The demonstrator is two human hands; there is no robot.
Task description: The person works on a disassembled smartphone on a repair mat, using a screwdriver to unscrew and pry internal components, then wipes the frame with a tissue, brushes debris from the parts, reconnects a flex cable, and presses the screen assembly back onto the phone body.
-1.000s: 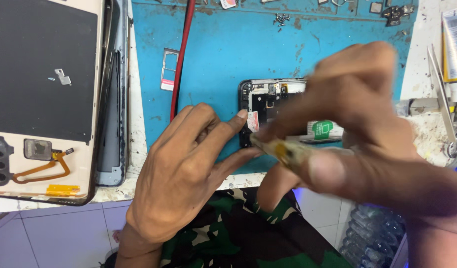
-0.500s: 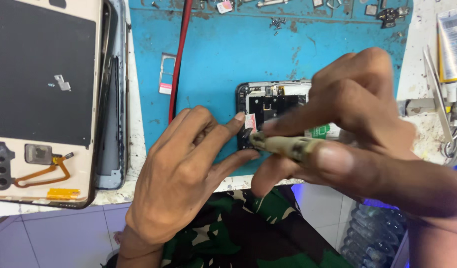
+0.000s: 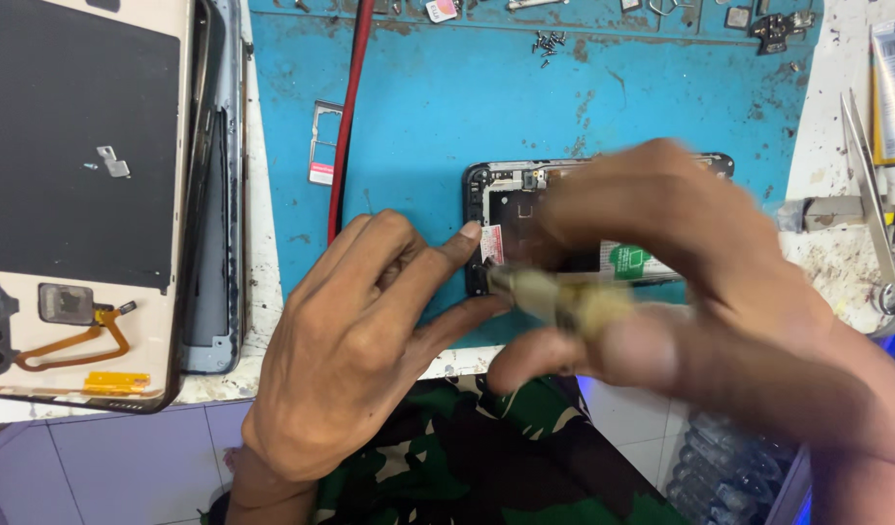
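Blue mat (image 3: 418,126) is lying under the open phone (image 3: 511,209). My left hand (image 3: 360,340) is pressing its edge, while my right hand (image 3: 690,282) is gripping a yellowish tool (image 3: 554,292) over it.

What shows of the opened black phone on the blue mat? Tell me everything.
The opened black phone lies flat on the blue mat, its back cover off, with a dark frame, metal shields and small parts exposed. A pink-and-white sticker sits at its left end, a green label further right. The left hand fingertips press its left edge; the blurred right hand, holding a yellowish tool, hides most of it.
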